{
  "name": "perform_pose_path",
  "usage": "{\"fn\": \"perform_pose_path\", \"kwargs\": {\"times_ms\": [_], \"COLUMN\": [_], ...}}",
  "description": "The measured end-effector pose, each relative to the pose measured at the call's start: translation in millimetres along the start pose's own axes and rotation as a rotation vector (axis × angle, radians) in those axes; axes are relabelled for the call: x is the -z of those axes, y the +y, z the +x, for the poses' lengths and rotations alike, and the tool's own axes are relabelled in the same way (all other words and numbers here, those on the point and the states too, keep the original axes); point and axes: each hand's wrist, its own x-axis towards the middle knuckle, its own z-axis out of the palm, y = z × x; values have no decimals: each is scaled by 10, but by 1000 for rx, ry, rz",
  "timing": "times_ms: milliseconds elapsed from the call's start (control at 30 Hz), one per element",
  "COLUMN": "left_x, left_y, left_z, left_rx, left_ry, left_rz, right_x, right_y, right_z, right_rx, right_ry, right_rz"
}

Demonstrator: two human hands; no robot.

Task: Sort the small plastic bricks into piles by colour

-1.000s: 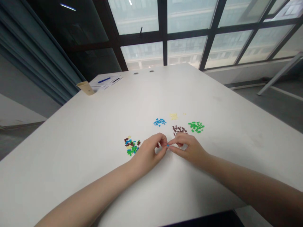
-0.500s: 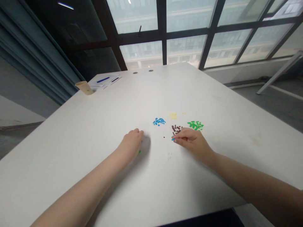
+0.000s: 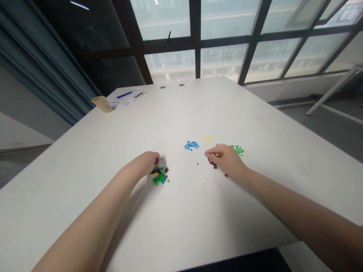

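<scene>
My right hand (image 3: 225,158) pinches a small blue building brick (image 3: 205,153) between thumb and fingertips. It hovers over a pile of dark brown bricks (image 3: 212,163), partly covering them. My left hand (image 3: 147,162) is closed, fingertips down, at the upper edge of a mixed pile of bricks (image 3: 160,176) in green, blue, brown and yellow. Something dark shows at its fingertips, too small to make out. Beyond my right hand lie a blue pile (image 3: 192,145), a pale yellow pile (image 3: 208,139) and a green pile (image 3: 238,150), the last partly hidden by the hand.
A red brick (image 3: 226,175), a tiny dark piece (image 3: 197,164) and several clear pieces (image 3: 203,186) lie apart on the white table (image 3: 181,230). At the far left stand a tan cup (image 3: 103,105) and papers with a blue pen (image 3: 124,95).
My left hand has moved left, uncovering the mixed pile. My right hand has shifted slightly away from me with the blue brick. The red brick beside its wrist now shows.
</scene>
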Motion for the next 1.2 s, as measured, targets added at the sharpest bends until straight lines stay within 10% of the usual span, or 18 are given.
{"fn": "perform_pose_path", "kwargs": {"times_ms": [500, 1200], "left_x": [21, 54], "left_y": [92, 104], "left_z": [-73, -87], "left_rx": [-55, -142], "left_ry": [50, 105], "left_rz": [-65, -69], "right_x": [-430, -6], "right_y": [-178, -188], "right_z": [516, -117], "right_rx": [41, 270], "right_ry": [-45, 26], "right_rz": [-706, -414]}}
